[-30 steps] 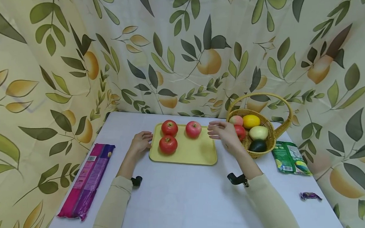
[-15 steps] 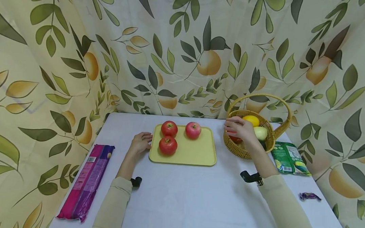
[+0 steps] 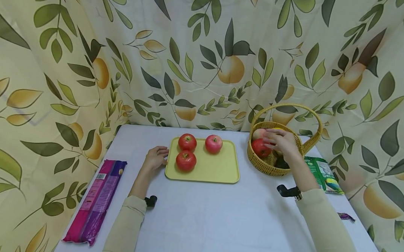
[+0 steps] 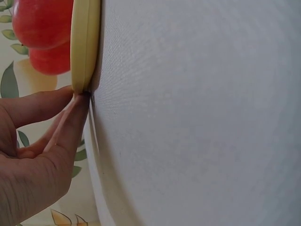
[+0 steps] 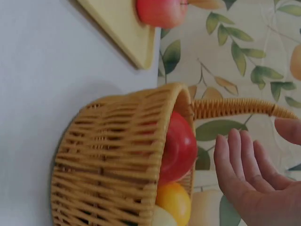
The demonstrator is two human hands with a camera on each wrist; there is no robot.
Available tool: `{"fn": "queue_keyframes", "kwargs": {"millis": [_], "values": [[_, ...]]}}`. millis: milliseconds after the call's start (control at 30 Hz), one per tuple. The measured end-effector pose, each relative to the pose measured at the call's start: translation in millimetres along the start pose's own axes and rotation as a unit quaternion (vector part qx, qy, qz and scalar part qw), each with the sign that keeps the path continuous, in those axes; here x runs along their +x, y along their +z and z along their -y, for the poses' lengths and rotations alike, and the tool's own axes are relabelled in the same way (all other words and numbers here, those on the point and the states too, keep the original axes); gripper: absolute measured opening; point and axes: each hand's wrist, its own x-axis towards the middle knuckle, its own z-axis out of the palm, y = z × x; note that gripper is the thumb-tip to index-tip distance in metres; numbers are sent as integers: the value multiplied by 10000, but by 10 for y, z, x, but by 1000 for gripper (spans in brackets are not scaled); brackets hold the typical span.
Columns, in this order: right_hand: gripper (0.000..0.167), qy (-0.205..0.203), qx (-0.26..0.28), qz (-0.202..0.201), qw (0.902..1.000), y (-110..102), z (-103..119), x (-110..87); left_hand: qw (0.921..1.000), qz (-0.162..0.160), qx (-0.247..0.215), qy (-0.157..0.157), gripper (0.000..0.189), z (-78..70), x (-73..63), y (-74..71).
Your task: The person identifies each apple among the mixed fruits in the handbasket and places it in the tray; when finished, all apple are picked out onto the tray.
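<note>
My left hand (image 3: 156, 158) is at the left edge of a yellow tray (image 3: 217, 168); in the left wrist view its thumb and finger (image 4: 44, 104) pinch the tray's rim. On the tray sit a red apple (image 3: 187, 142) at the back, another red apple (image 3: 185, 161) before it, and a pinker apple (image 3: 213, 144). My right hand (image 3: 284, 142) hovers over a wicker basket (image 3: 264, 167), fingers extended and holding nothing. Inside the basket are a red apple (image 5: 178, 148), a yellow lemon-like fruit (image 5: 173, 200), a pinkish fruit (image 3: 258, 133) and a pale round one (image 5: 162, 217). The hand partly hides them.
The basket's tall arched handle (image 3: 289, 104) rises behind my right hand. A green packet (image 3: 325, 174) lies right of the basket, near a small purple wrapped sweet (image 3: 347, 217) partly behind my sleeve. A long pink-purple package (image 3: 95, 200) lies at the left table edge.
My right hand has moved right, from beside the tray to over the basket, uncovering the red apple and pinkish fruit there. My left hand and the tray have stayed put.
</note>
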Motion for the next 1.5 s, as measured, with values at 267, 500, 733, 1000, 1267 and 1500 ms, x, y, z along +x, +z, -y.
{"fn": "queue_keyframes", "kwargs": {"millis": [267, 500, 733, 1000, 1267, 1500], "values": [[57, 88, -591, 157, 9981, -149, -17, 133, 10000, 0, 14, 40, 73, -18, -7, -11], [68, 308, -762, 660, 9944, -301, 15, 304, 10000, -14, 41, 56, 72, -21, -17, -8], [79, 752, -584, 1234, 9878, -397, -86, 469, 9998, -46, 196, 36, 71, 0, -16, -16], [83, 833, -874, 1533, 9808, -426, -302, 573, 9999, -60, 145, 38, 73, 5, -24, -1], [85, 1051, -1299, 1361, 9765, -351, -328, 549, 10000, -34, 40, 42, 75, -6, -29, 8], [88, 1013, -1486, 1247, 9758, -337, -347, 524, 9999, -40, 92, 14, 73, -6, -19, 10]]}}
